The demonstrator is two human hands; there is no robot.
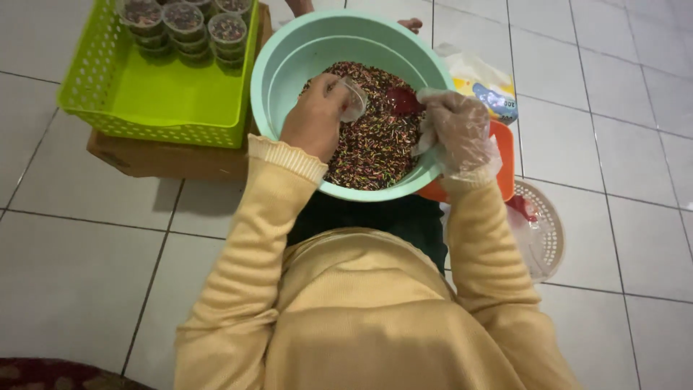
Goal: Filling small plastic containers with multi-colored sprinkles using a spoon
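At the far left of the tiled floor (86,238), a lime green basket (144,97) rests on a brown cardboard box (170,160). Lidded clear cups (184,25) of coloured sprinkles are stacked in the basket's far corner. Just right of the basket, a pale green bowl (289,65) sits in front of the person's lap, filled with mixed coloured sprinkles (375,144). The left hand (314,119), bare, reaches over the sprinkles, its grip clenched around a small clear cup (354,100) tilted towards the middle of the bowl. The right hand (456,133), in a thin clear plastic glove, is closed on a red scoop (403,101) that dips into the sprinkles just beside the cup. Behind the bowl's right rim lies a plastic bag (480,83); an orange tray (505,155) shows under the right wrist, and a white round basket (548,231) lies on the floor further right.
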